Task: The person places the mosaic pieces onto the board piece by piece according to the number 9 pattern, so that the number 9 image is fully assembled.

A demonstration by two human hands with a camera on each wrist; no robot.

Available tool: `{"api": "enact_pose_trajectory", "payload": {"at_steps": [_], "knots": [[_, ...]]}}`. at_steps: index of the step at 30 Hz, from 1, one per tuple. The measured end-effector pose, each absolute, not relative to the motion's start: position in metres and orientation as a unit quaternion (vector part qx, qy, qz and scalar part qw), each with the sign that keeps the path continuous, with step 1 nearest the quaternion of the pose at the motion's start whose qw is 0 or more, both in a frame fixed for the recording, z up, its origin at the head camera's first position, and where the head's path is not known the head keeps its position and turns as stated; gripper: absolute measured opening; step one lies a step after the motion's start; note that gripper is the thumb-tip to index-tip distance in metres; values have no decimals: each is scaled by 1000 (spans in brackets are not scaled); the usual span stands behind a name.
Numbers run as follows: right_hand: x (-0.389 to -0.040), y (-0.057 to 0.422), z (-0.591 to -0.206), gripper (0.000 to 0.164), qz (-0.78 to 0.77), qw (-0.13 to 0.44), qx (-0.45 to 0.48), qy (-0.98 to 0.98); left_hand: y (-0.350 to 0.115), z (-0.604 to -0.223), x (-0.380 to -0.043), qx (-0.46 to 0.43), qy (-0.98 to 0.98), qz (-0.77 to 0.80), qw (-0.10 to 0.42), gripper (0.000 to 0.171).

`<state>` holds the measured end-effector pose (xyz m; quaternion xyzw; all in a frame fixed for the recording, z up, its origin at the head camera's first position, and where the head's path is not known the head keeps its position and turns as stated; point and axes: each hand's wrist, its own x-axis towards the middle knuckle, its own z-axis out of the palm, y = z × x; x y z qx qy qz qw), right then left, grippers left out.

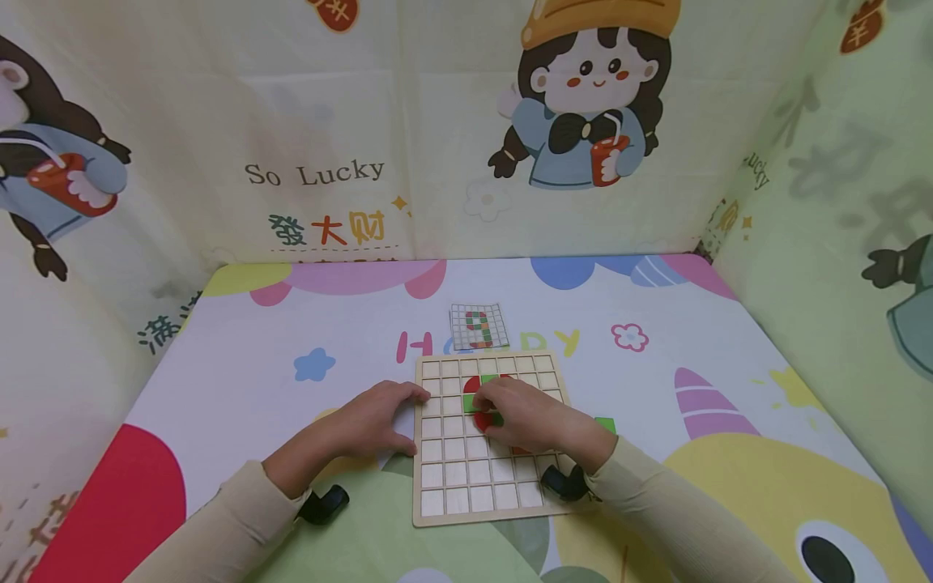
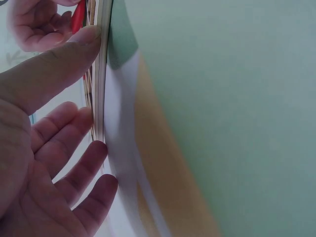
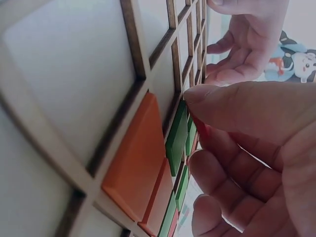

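Two hands at a wooden grid board [image 1: 456, 473], which lies flat on a printed tablecloth [image 1: 240, 397], center to lower center of the head frame. Left hand [image 1: 368, 421] at board's left edge: thumb and fingers spread wide, tips touching the frame; left wrist view shows thumb and fingertips against the side, nothing pinched. Right hand [image 1: 528, 417] over the board's middle, covering several cells; thumb and index finger close together, pinching a red piece [image 3: 199, 127], seen edge-on at right of center in the right wrist view. Can't tell whether that piece is seated in its cell.

Other pieces on board: red rounded piece [image 1: 472, 385] upper middle, green square tile [image 1: 489, 378] just right of it, another green tile [image 1: 469, 402] directly below the red. Orange tile [image 3: 133, 163] sits in the grid, lower left of center in the right wrist frame, green tiles beyond it. Rest partly hidden by the hand.

Pattern card [image 1: 477, 326] just above board's top edge, grid print, red/green/orange figure like a 9. Loose green piece [image 1: 605, 425] on the cloth, right of the board, near the right wrist. Beige sleeves [image 1: 678, 510], black wrist devices [image 1: 324, 506]. Backdrop curtain [image 1: 437, 105] across the top, reads "So Lucky", cartoon girl [image 1: 590, 105] upper right of center.
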<state>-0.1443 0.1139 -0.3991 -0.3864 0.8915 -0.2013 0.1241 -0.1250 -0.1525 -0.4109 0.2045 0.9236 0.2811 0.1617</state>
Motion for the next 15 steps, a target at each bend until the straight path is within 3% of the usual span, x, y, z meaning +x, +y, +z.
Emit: {"api": "enact_pose_trajectory", "payload": {"at_steps": [15], "knots": [[-147,112,-402,13,-204,119,-397,887,-153,-411,-125,202,923,283,164,66]]}}
